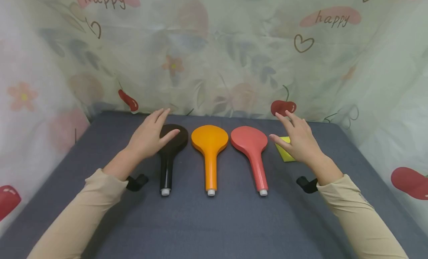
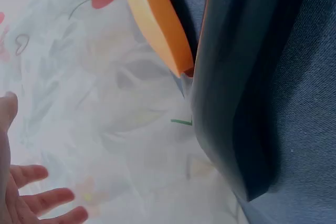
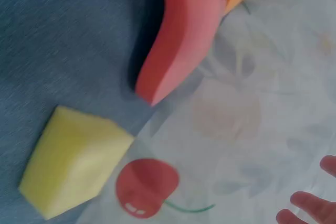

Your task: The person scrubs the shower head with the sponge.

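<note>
Left grip: hovering near black paddle, fingers standing apart
Right grip: hovering near yellow block, fingers standing apart
Orange paddle, red paddle: lying between

Both sleeves long, plain beige: L sleeve creased, its cuff loose w/ an uneven hem; R sleeve creased nr the wrist, small greyish mark on outer side, too small to ID. L hand and R hand bare; a black curved piece shows by L wrist, inner side, and a similar black piece by R wrist, exact type unclear.
</note>
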Demonstrator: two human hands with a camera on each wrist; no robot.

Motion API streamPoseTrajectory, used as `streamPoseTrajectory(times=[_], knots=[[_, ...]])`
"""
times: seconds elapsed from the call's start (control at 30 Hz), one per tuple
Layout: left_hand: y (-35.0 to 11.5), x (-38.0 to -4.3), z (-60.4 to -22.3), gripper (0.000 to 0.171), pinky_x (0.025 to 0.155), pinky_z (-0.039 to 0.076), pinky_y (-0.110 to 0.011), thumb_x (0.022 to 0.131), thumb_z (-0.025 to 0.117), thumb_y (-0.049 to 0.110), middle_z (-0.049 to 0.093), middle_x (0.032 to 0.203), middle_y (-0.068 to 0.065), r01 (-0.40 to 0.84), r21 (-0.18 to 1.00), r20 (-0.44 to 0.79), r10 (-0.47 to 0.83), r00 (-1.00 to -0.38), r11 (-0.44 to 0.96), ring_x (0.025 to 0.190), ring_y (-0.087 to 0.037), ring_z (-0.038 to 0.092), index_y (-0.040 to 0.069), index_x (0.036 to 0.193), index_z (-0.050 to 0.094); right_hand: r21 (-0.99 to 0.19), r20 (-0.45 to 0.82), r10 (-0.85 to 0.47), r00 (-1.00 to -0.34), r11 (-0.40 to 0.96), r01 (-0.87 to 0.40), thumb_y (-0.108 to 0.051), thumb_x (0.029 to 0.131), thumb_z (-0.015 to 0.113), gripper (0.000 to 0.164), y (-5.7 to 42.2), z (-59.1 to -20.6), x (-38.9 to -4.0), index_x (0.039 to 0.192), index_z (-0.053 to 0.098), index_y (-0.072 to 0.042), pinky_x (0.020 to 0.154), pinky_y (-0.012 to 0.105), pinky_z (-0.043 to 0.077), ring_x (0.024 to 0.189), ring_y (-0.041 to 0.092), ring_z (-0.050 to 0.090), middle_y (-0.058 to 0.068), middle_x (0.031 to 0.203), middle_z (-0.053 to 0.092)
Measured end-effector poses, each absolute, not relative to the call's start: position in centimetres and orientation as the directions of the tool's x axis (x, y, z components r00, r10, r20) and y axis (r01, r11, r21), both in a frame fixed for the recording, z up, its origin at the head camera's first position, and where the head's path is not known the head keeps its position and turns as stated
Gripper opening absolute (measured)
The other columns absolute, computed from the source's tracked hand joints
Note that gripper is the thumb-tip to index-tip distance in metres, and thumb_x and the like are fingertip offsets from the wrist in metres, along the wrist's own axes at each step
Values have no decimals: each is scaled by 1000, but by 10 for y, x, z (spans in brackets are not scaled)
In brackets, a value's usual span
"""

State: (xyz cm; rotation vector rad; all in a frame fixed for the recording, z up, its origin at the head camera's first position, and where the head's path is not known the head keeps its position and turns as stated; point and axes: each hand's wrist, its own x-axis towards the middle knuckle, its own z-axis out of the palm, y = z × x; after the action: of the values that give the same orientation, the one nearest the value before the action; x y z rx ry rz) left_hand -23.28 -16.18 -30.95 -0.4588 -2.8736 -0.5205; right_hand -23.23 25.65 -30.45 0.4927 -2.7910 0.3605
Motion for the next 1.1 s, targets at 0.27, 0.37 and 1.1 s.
streamPoseTrajectory(times=[0.27,0.37,1.1], knots=[[-185,-225,-317,77,105,34,-56,93,37,58,33,147,-22,187,537,52,189,-981,823,131,-40,38,6,147,23,-227,304,-237,-923,923,-312,-39,91,57,69,281,-317,-235,144,30,-5,102,65,27,128,48,32,27,142,34],[-193,-224,-326,75,100,38,-56,94,37,57,39,142,-24,138,591,-12,179,-984,795,128,-41,42,4,146,25,-237,251,-201,-947,936,-262,-44,91,55,71,289,-322,-237,144,29,-4,100,65,28,125,49,33,29,140,35],[-198,-221,-385,81,94,51,-30,92,53,43,37,139,-34,-320,884,-409,230,-883,341,115,-25,57,-14,141,23,-329,-93,-69,-993,944,-35,-54,87,54,93,316,-361,-253,143,16,10,90,58,39,111,45,41,38,133,35]])
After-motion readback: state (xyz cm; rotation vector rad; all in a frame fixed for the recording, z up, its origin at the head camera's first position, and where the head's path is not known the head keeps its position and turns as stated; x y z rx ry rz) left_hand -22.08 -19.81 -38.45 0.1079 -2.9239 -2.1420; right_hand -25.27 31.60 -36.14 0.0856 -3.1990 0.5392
